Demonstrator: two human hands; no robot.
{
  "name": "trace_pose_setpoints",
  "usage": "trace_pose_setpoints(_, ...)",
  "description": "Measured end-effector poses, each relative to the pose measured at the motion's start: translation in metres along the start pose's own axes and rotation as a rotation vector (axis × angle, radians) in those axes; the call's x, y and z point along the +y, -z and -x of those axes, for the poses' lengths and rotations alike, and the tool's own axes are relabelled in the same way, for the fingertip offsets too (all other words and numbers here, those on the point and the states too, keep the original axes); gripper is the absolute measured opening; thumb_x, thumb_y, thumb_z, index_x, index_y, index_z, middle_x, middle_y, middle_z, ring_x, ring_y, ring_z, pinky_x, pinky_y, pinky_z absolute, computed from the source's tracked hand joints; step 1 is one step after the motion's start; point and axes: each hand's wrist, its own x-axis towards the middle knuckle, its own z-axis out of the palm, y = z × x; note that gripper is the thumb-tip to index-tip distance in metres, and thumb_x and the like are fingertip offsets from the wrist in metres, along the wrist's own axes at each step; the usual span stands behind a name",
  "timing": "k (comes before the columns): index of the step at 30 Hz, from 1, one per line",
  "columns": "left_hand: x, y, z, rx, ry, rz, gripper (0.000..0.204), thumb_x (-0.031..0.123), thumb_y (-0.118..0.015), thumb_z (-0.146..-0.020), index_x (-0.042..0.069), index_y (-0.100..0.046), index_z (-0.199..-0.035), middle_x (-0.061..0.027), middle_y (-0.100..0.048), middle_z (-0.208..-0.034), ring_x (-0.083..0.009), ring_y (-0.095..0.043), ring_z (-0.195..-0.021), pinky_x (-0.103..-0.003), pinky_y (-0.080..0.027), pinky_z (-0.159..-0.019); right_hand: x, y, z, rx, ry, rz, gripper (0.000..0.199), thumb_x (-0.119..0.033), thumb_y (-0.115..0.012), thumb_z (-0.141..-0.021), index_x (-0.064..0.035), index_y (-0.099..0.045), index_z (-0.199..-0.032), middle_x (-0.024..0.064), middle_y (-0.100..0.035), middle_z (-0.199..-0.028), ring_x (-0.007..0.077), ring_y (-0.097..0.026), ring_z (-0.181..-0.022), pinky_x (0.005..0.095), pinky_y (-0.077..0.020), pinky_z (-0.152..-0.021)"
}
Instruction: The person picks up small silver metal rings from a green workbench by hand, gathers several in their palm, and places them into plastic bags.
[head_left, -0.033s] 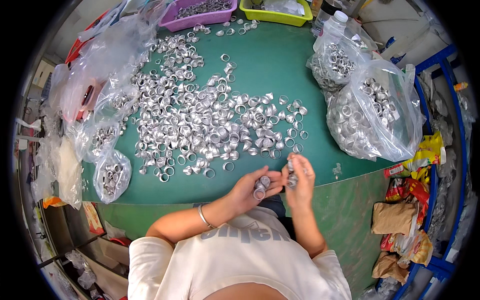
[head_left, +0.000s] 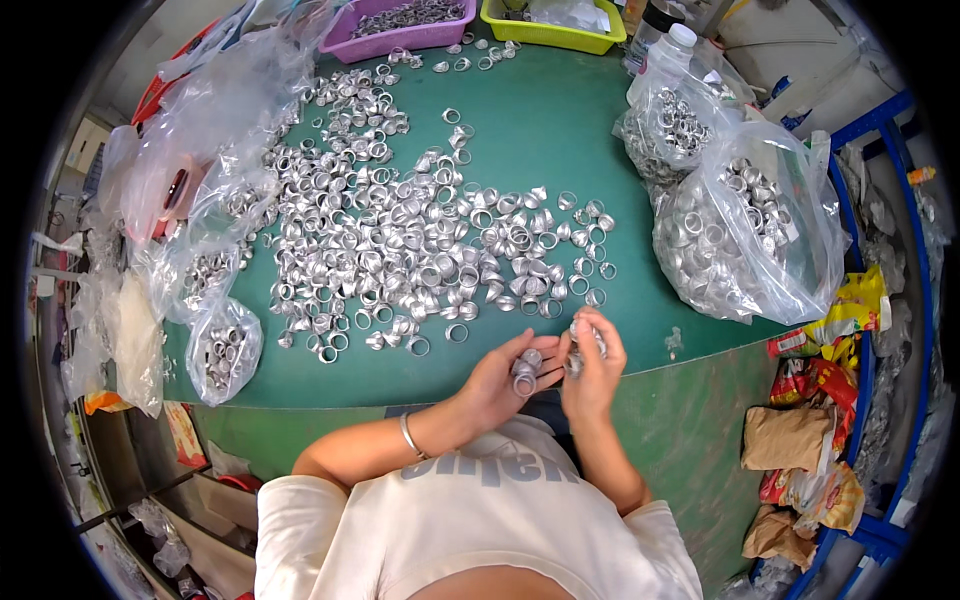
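Observation:
Several silver-coloured metal rings [head_left: 525, 372] rest in the cupped palm and fingers of my left hand [head_left: 487, 388]. Close against its fingertips is my right hand [head_left: 598, 378], with fingers curled round a few more rings [head_left: 574, 362]. Both hands are just over the near edge of the green tabletop [head_left: 560, 110]. Beyond them spreads a large loose heap of similar rings [head_left: 400, 235], wide-topped and lying at all angles. Part of what my right hand holds is hidden by its fingers.
Clear plastic bags of rings stand at the right [head_left: 750, 230] and lie at the left [head_left: 228, 350]. At the far edge are a purple tray [head_left: 400, 41], a yellow-green tray [head_left: 555, 36] and a capped bottle [head_left: 665, 65]. A blue shelf frame [head_left: 880, 400] rises on the right.
My right hand has shifted slightly left and turned inward toward my left hand. The rings in my left palm have moved a little to the right. The heap looks the same.

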Motion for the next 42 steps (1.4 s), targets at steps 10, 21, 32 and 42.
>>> trace_pose_setpoints(10,-0.005,-0.102,-0.014,-0.334,-0.562,-0.302,0.031,0.014,-0.041,-0.095,-0.004,-0.051,-0.118,-0.0095,-0.054,-0.117,-0.0142,-0.052,-0.106,-0.026,-0.04,-0.092,-0.051,-0.026,-0.028,0.055,0.865,0.628,0.009,0.004,-0.06,-0.078,0.002,-0.059,-0.087,0.0118,-0.057,-0.092,0.0229,-0.055,-0.092,0.0339,-0.0434,-0.083)
trace_pose_setpoints(21,0.034,-0.287,-0.078,-0.484,-0.334,-0.507,0.062,0.045,-0.036,-0.093,-0.001,-0.032,-0.134,-0.0211,-0.02,-0.143,-0.0272,-0.016,-0.134,-0.044,-0.012,-0.108,-0.213,0.008,-0.151,0.14,0.403,0.35,0.045,-0.029,-0.049,-0.092,0.0029,-0.047,-0.124,0.013,-0.044,-0.132,0.0208,-0.034,-0.126,0.0326,-0.0193,-0.105)
trace_pose_setpoints(32,0.069,-0.247,-0.068,-0.653,-0.693,-0.805,0.044,0.025,-0.044,-0.094,-0.003,-0.042,-0.128,-0.0163,-0.04,-0.134,-0.0214,-0.032,-0.129,-0.032,-0.021,-0.107,-0.213,0.035,-0.113,-0.022,0.767,1.092,0.029,-0.011,-0.046,-0.09,0.0021,-0.054,-0.114,0.0157,-0.054,-0.119,0.0243,-0.049,-0.114,0.0325,-0.0345,-0.097)
trace_pose_setpoints(42,0.093,-0.022,0.056,0.099,-1.121,-2.023,0.036,0.01,-0.065,-0.078,0.006,-0.055,-0.113,-0.0136,-0.047,-0.121,-0.0312,-0.044,-0.116,-0.04,-0.034,-0.1,-0.078,-0.015,-0.033,-0.946,0.446,1.246,0.028,-0.014,-0.064,-0.08,-0.0023,-0.059,-0.104,0.0139,-0.06,-0.104,0.031,-0.055,-0.1,0.0381,-0.0421,-0.088)
